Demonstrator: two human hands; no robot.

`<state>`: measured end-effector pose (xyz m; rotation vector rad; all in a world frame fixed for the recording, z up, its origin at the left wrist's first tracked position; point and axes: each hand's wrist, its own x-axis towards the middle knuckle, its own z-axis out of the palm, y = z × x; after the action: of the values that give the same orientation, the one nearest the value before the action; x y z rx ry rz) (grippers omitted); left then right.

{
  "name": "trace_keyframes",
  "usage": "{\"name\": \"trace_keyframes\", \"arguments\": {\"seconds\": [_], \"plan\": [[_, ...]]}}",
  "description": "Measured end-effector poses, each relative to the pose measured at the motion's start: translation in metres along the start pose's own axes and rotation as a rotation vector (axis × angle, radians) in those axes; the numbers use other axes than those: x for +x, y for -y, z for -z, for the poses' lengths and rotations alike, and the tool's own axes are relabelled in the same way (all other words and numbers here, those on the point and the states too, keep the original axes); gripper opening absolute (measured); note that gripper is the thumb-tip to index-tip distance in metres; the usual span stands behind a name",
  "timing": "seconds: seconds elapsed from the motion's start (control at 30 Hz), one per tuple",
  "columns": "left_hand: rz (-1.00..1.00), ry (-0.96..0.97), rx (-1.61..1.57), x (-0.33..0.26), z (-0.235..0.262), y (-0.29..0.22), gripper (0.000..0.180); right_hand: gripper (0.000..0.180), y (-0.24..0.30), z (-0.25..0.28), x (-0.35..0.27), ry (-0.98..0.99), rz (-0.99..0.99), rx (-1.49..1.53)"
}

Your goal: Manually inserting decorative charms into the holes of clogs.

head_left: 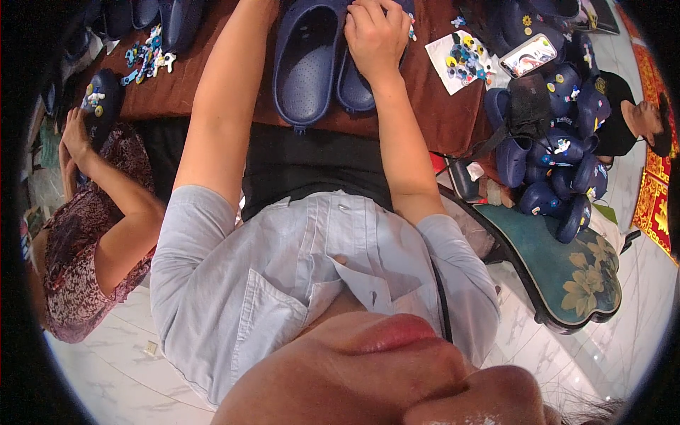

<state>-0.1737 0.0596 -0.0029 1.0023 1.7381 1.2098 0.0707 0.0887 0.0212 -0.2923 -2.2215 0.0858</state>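
A pair of dark blue foam clogs lies on the brown-covered table in front of me, heels toward me. The left clog [306,81] shows its dotted insole and has nothing over it. My right hand [374,35] is closed over the upper of the right clog [354,91], its fingers bent and pressed against it. Small charms [412,27] show on that clog just beside the hand. My left forearm reaches up past the left clog, and the left hand itself is cut off by the upper edge.
Loose charms [467,60] cover a white sheet at right, near a phone [530,57]. Decorated clogs [559,152] are heaped beyond, above a teal floral stool [567,276]. At left, a co-worker's hand [76,134] touches a clog [103,99], near more charms [150,57].
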Motion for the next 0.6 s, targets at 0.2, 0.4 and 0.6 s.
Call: {"name": "trace_keyframes", "arguments": {"seconds": [0.2,0.4,0.6], "plan": [[0.000,0.002,0.035,0.019,0.006,0.014,0.042,0.012,0.000,0.001,0.001,-0.018,-0.010,-0.008],[-0.069,-0.151,-0.067,0.006,-0.004,0.026,0.035,0.012,0.000,-0.003,-0.001,-0.009,0.008,-0.013],[-0.259,-0.410,-0.019,-0.026,-0.031,0.013,0.014,0.012,-0.006,0.002,-0.002,-0.017,0.067,-0.035]]}}
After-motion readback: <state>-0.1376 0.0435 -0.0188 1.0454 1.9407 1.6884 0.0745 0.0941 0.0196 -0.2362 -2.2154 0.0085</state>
